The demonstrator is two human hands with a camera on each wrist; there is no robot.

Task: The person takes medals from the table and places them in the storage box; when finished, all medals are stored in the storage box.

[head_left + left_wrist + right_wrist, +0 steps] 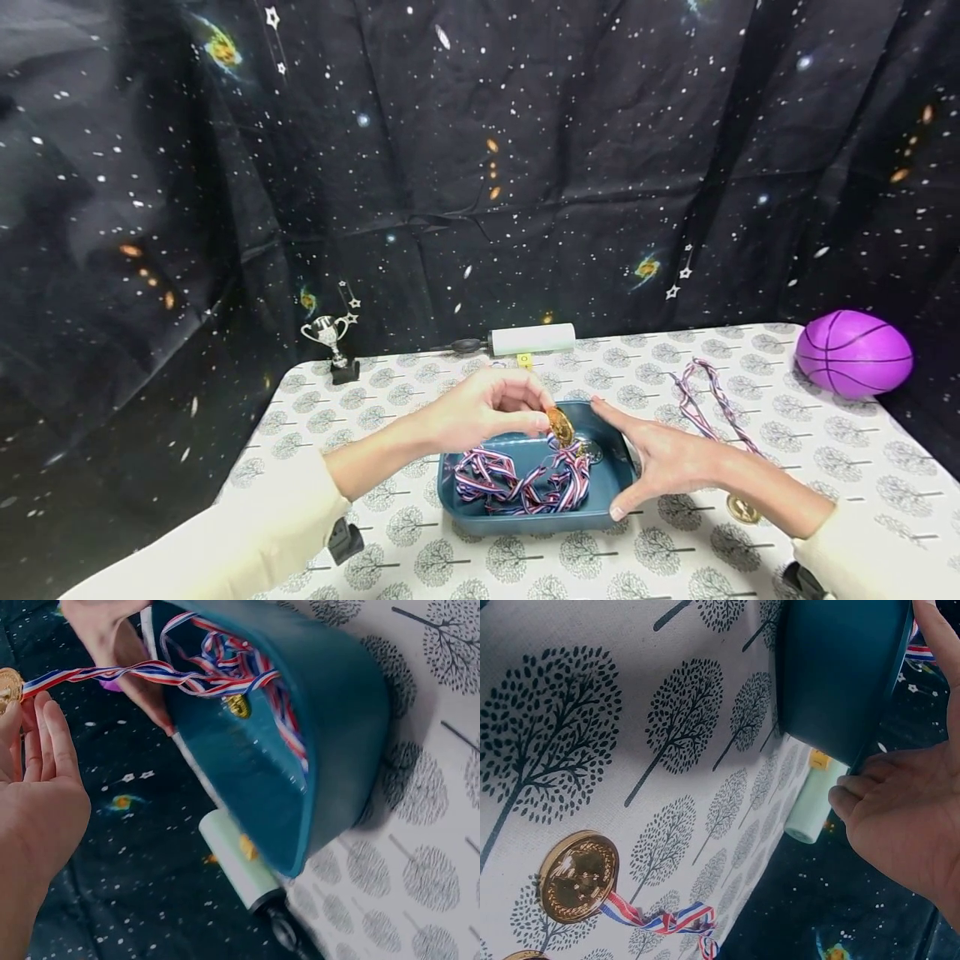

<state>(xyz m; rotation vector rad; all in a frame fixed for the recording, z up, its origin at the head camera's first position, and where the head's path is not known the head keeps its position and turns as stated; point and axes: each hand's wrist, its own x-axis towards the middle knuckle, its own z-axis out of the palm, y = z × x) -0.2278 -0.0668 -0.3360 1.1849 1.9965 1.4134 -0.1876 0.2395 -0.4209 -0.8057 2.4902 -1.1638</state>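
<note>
My left hand (495, 407) pinches a gold medal (560, 427) between thumb and fingers, above a dark blue bin (528, 523). From that medal a red, white and blue ribbon (139, 671) stretches down to a tangle of similar ribbons (540, 492) inside. Another gold medal (238, 705) hangs at the tangle in the left wrist view. Across the bin's right end spans my right hand (675, 457), gripping it with the thumb at the near corner and fingers at the far one.
Right of the bin lie a gold medal (580, 876) and a striped ribbon (697, 400); another medal's edge (525, 955) shows beside it. A silver trophy cup (327, 333) stands back left. Behind the bin are a pale cylinder (532, 339) and a yellow tag (524, 360). A purple ball (853, 354) sits far right.
</note>
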